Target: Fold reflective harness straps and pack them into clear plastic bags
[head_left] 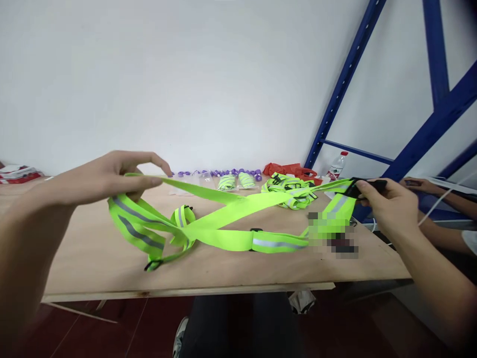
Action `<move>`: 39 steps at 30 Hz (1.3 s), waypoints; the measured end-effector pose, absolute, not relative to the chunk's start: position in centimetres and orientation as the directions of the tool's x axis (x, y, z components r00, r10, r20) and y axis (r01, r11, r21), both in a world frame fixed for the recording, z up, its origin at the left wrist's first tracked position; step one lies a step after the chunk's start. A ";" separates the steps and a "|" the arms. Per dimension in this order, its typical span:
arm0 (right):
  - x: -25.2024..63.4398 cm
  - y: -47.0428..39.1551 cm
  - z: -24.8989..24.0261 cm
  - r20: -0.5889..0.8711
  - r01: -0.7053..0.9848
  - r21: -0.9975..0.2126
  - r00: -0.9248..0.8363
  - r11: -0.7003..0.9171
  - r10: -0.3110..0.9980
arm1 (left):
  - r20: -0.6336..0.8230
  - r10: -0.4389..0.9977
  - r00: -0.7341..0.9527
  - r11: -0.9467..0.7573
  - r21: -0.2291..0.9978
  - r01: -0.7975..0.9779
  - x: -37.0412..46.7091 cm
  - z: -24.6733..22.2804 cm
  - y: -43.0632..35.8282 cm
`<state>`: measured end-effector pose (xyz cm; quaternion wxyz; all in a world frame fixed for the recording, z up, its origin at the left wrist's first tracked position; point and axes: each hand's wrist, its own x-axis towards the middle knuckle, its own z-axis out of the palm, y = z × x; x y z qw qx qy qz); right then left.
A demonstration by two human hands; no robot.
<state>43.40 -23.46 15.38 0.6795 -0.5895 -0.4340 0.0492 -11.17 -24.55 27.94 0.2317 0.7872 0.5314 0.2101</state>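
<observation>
Left hand (112,176) pinches a strap of the lime reflective harness (227,241) under its thumb, index finger lifted clear, while the right hand (395,204) grips the black buckle (352,188) at the other end, so the harness stretches between the 2, sagging over the tabletop (223,273) with a loop hanging below the left hand. Beyond it lie a heap of similar straps (288,189) and 2 clear packets (236,182) of folded lime webbing. Farthest back are purple pieces (231,172), crumpled red plastic (286,170) and a red-capped bottle (337,166).
</observation>
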 end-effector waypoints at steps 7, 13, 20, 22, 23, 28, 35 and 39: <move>41.2 -21.4 11.4 0.383 0.461 -0.873 0.440 0.161 0.812 | 0.273 0.896 0.350 -0.331 0.937 0.114 -7.7 24.4 -17.8; 40.3 -21.6 9.3 0.353 0.508 -0.846 0.308 0.161 0.883 | 0.383 0.907 0.177 -0.391 0.608 0.690 -5.9 16.2 -11.1; 39.5 -23.8 8.1 0.190 0.218 -0.968 0.319 0.123 0.929 | 0.352 0.884 0.308 -0.445 0.429 0.786 -7.5 11.2 -12.5; 39.4 -24.3 7.9 0.139 0.113 -0.988 0.355 0.105 0.925 | 0.300 0.887 0.352 -0.450 0.382 0.808 -8.3 10.5 -15.2; 39.4 -24.4 7.9 0.112 0.065 -0.993 0.372 0.094 0.922 | 0.278 0.890 0.362 -0.446 0.358 0.820 -8.4 10.1 -16.8; 39.0 -24.5 7.4 0.026 -0.140 -0.986 0.390 0.087 0.921 | 0.169 0.951 0.257 -0.285 0.170 0.943 -5.4 7.2 -23.4; 39.3 -24.9 7.4 0.054 -0.105 -0.989 0.419 0.107 0.906 | 0.089 0.987 0.136 -0.159 0.338 0.928 -4.4 5.9 -21.8; 41.0 -25.3 7.7 0.073 -0.058 -0.992 0.449 0.110 0.891 | 0.066 0.974 0.217 -0.215 0.576 0.789 -7.1 8.6 -20.3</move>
